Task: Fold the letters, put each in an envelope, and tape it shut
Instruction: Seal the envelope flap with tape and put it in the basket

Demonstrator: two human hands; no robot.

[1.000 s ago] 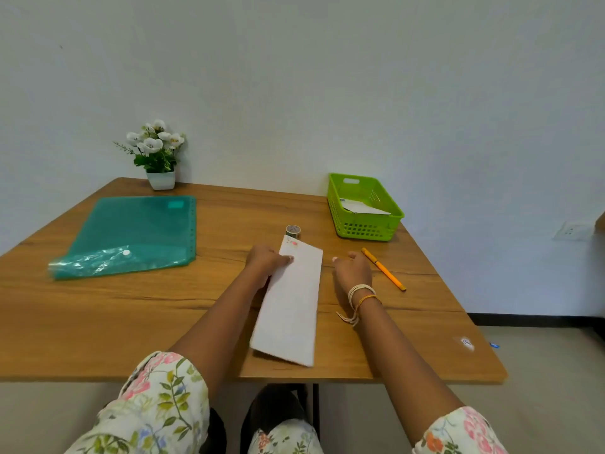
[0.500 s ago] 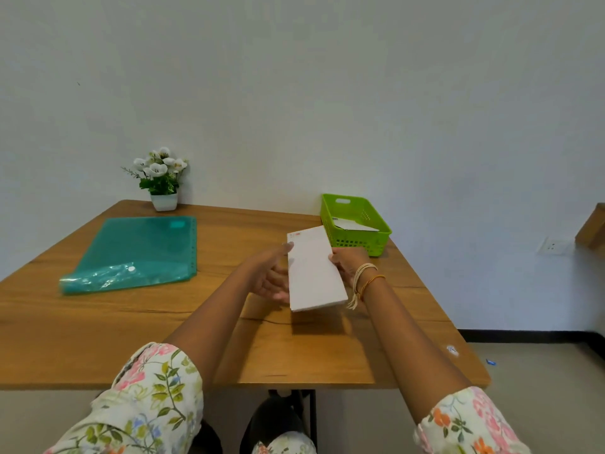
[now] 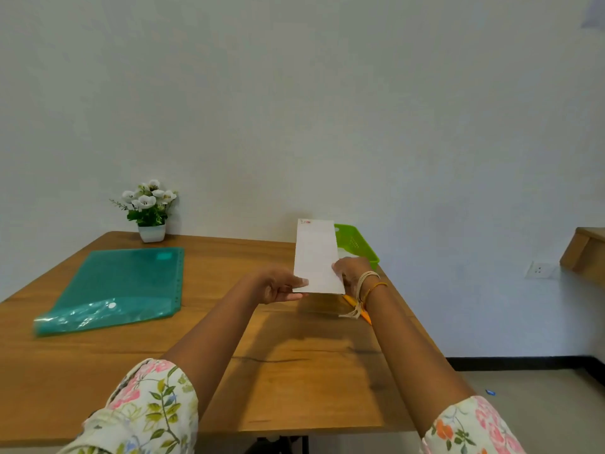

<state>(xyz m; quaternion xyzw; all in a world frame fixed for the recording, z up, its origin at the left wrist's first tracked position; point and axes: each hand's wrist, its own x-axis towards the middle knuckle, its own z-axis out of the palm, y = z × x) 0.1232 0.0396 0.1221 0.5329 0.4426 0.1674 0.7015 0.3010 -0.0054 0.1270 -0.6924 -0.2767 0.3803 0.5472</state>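
A long white envelope stands nearly upright above the wooden table, a small red mark at its top corner. My left hand pinches its lower left corner between thumb and fingers. My right hand grips its lower right edge. The envelope hides part of the green plastic basket behind it. The tape roll is out of sight.
A teal plastic document folder lies on the left of the table. A small pot of white flowers stands at the back against the wall. An orange pen lies under my right wrist. A wall socket is at the right.
The envelope lay flat on the table under both hands; now both hands have lifted it and tipped it upright in front of the basket. The view has tilted upward.
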